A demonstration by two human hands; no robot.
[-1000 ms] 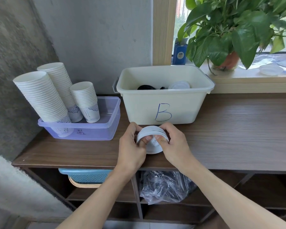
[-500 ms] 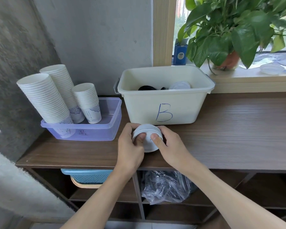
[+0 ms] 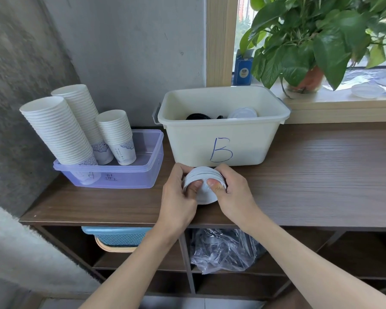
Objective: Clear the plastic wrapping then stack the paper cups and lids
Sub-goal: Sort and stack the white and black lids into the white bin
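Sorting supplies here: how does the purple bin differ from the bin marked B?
The purple bin is shallow and see-through; the B bin is deep and opaque cream. The purple bin holds three cup stacks; the B bin holds lids. Both sit uncovered on the wooden top.

I see a tray (image 3: 129, 177) holding 3 cup stacks (image 3: 60, 130) left of the bin (image 3: 250, 141). Just before the bin, the left hand (image 3: 176, 197) and right hand (image 3: 234, 192) hold a stack of lids (image 3: 204, 176). Behind it, rightward, stands a plant (image 3: 310, 41); below it lies a plastic bag (image 3: 223, 250).
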